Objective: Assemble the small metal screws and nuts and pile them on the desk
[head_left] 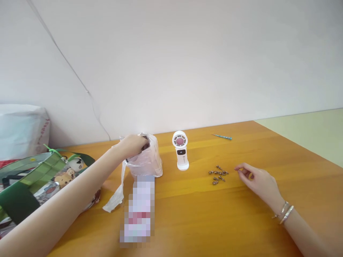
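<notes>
My left hand point(136, 145) reaches into the mouth of a thin, whitish plastic bag point(148, 162). Its fingers are hidden there, beside something dark inside. On the right, my right hand point(255, 179) is held just beside a small loose pile of metal screws point(219, 172). Thumb and fingertips come together in a pinch, and whatever may be between them is too small to make out. A white handheld fan point(183, 155) stands upright between the bag and the screws.
A thin screwdriver point(222, 136) with a teal handle lies toward the back of the wooden table point(193, 217). At left are a green-and-clear bag point(26, 182) with plush figures and a white package point(21, 130). A pixelated strip point(140, 210) appears before the plastic bag. A wall stands behind.
</notes>
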